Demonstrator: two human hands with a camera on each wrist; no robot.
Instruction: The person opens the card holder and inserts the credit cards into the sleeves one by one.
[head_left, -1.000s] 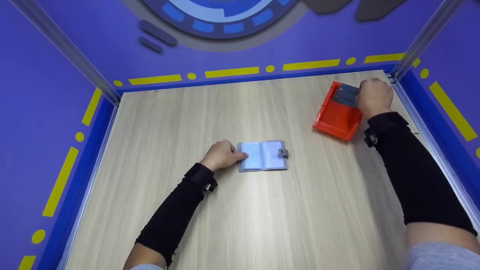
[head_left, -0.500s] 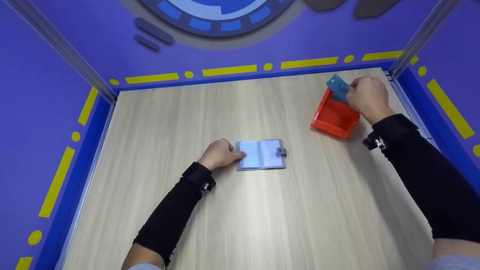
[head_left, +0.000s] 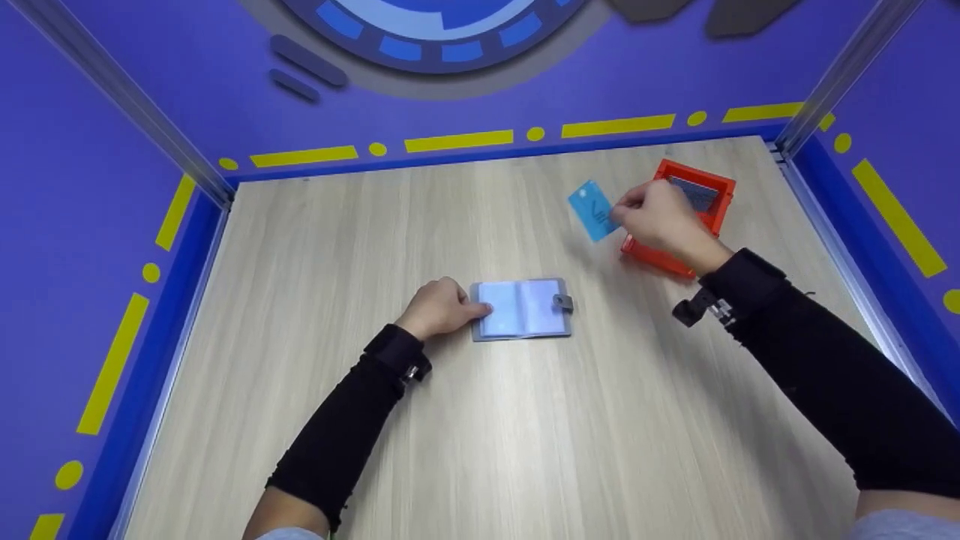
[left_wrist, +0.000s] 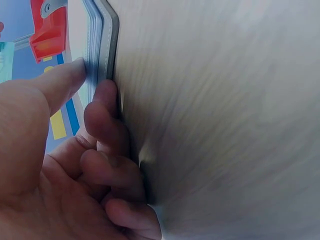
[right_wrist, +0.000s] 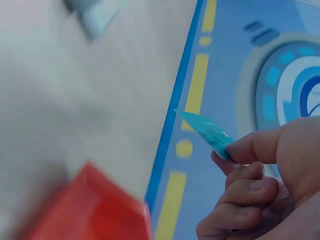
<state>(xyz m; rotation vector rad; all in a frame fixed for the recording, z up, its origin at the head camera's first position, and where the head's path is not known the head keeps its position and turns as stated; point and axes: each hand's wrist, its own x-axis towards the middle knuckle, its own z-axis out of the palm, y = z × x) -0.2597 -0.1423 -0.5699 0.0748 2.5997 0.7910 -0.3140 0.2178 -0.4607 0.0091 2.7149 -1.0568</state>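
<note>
- Wood-grain tabletop [head_left: 375,240]: carries the red bin and, nearer the person, the card holder; both lie where they lay 0.5 s ago.
- Red plastic bin [head_left: 656,259]: near the far right corner of the tabletop. Dark grey, flat, card-like contents [head_left: 696,195] show in its far end, just past the hand; how many cannot be told. The right hand and wrist hide part of its middle.
- Grey card holder [head_left: 541,307]: lies open and flat, 2 pale translucent sleeve pages facing up. The left wrist view shows several leaves layered on the cover; whether cards sit in them cannot be told.
- Right hand [head_left: 654,217]: 0.5 s ago it was over the bin's right side; now it has moved left. Thumb and index finger pinch the card, other fingers curled in.
- Left hand [head_left: 437,307]: unmoved, thumb on the left page and index finger at the cover's edge, gripping it, other fingers curled.
- Blue card [head_left: 590,210]: was at the bin's far left corner; now tilted above the tabletop left of the bin, dark lettering showing, partly covered by fingers.
- Snap tab [head_left: 563,303]: on the holder's right edge, unchanged.
</note>
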